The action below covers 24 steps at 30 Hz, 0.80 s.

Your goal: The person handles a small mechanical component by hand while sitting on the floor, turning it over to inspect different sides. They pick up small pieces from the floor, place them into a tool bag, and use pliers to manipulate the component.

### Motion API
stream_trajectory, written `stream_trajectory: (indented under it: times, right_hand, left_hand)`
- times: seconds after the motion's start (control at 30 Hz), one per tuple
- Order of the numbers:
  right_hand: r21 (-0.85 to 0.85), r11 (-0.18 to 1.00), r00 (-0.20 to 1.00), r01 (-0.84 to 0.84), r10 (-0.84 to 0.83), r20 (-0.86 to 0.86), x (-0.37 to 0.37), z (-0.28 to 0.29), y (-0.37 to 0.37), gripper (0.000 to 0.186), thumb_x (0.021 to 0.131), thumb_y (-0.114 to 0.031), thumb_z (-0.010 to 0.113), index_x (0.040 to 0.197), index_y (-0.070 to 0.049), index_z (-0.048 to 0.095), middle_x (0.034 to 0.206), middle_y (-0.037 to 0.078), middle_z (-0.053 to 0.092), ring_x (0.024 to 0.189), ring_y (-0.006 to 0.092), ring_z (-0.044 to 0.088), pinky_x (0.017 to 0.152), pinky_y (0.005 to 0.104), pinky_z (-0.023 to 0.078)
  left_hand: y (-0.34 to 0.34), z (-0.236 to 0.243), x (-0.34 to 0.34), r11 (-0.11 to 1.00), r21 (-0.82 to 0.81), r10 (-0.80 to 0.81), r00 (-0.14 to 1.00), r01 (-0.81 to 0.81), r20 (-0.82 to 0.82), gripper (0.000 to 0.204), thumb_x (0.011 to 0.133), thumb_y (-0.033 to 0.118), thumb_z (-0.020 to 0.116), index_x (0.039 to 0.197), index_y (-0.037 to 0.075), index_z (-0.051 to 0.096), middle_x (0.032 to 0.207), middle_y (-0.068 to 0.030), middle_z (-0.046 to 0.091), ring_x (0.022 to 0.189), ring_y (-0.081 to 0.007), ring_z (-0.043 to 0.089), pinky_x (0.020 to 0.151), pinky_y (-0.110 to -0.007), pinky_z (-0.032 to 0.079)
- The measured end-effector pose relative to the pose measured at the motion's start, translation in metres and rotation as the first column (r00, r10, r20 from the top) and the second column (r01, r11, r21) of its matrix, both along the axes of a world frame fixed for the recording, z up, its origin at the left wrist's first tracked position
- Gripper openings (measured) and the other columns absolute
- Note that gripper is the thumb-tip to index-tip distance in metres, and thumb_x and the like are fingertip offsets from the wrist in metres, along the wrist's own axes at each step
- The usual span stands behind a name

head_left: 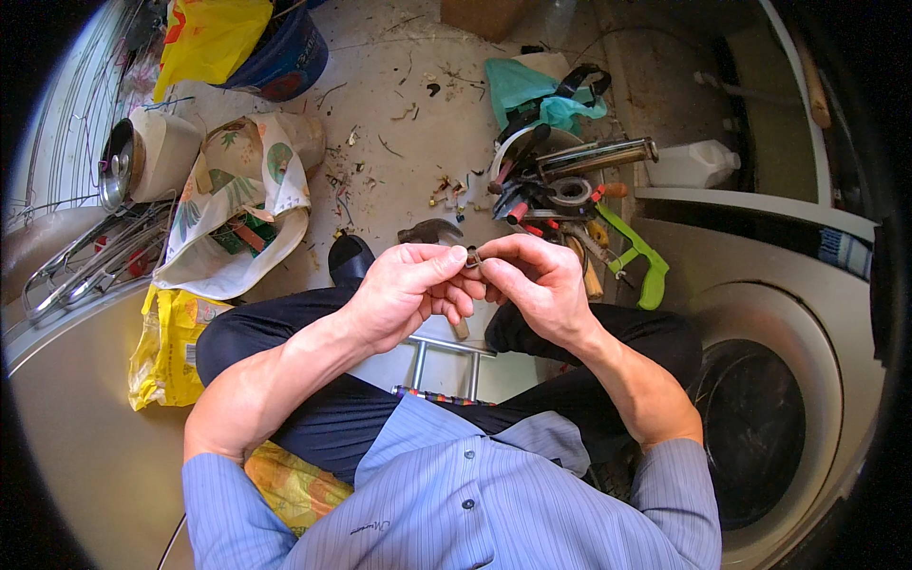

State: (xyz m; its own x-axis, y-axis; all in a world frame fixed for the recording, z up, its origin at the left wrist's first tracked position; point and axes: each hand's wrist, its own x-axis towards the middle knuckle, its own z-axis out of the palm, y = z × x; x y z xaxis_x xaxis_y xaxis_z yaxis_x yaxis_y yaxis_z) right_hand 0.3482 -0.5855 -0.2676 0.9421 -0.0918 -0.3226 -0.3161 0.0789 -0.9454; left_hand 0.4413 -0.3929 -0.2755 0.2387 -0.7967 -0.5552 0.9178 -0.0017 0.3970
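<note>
Together, the left hand [404, 290] and right hand [540, 283] pinch a small metallic piece [473, 257] in midair above a hammer [430, 232].

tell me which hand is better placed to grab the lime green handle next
Probably the right hand: it is nearer the lime green handle, while the left hand would reach across it.

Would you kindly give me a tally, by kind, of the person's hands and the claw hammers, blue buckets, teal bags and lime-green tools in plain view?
Hands: 2, left hand and right hand
Claw hammer: 1
Blue bucket: 1
Teal bag: 1
Lime-green tool: 1
Total: 6
</note>
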Motion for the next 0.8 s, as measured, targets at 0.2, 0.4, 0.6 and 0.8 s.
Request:
stream_trajectory:
  times: [0.2, 0.4, 0.6, 0.8]
  right_hand:
    - [-0.008, 1.000, 1.000, -0.008, 0.008, 0.005, 0.0012, 0.0019, -0.0001, 0.015, 0.094, -0.006, 0.065, 0.104, 0.006, 0.067, 0.090, 0.008, 0.070, 0.081, 0.0106, 0.065, 0.073, 0.0255, 0.054]
    - [0.023, 1.000, 1.000, 0.021, -0.021, 0.008, 0.0028, 0.0069, 0.0060, 0.016, 0.094, -0.005, 0.064, 0.106, 0.005, 0.066, 0.092, 0.009, 0.070, 0.082, 0.0114, 0.065, 0.073, 0.0264, 0.055]
    - [-0.207, 0.977, 0.990, -0.047, 0.073, 0.120, 0.0033, 0.0060, 0.0034, 0.014, 0.093, -0.004, 0.064, 0.104, 0.004, 0.066, 0.088, 0.010, 0.068, 0.080, 0.0149, 0.068, 0.072, 0.0268, 0.055]
    - [-0.210, 0.978, 0.994, -0.010, 0.033, 0.107, 0.0002, 0.0049, 0.0059, 0.012, 0.091, -0.005, 0.066, 0.100, 0.003, 0.066, 0.086, 0.010, 0.068, 0.077, 0.0153, 0.068, 0.070, 0.0273, 0.055]
  left_hand:
    - [-0.0010, -0.0004, -0.0013, 0.999, 0.018, 0.029, 1.000, -0.029, 0.006, 0.033, 0.102, 0.027, 0.055, 0.107, -0.003, 0.066, 0.092, -0.0144, 0.072, 0.072, -0.0177, 0.068, 0.064, -0.029, 0.056]
    - [-0.0006, -0.0025, -0.0022, 1.000, 0.006, 0.020, 1.000, -0.020, 0.022, 0.034, 0.104, 0.028, 0.053, 0.105, -0.003, 0.066, 0.090, -0.0131, 0.071, 0.071, -0.0174, 0.068, 0.064, -0.028, 0.056]
    - [-0.0006, -0.0037, -0.0029, 1.000, 0.013, 0.002, 0.999, -0.003, 0.050, 0.033, 0.104, 0.031, 0.053, 0.101, 0.001, 0.067, 0.086, -0.0086, 0.070, 0.070, -0.0135, 0.066, 0.064, -0.027, 0.055]
    - [-0.0019, -0.0051, -0.0022, 0.999, 0.020, -0.029, 0.997, 0.028, 0.075, 0.033, 0.104, 0.031, 0.053, 0.101, 0.002, 0.066, 0.086, -0.0084, 0.069, 0.070, -0.0133, 0.066, 0.064, -0.026, 0.055]
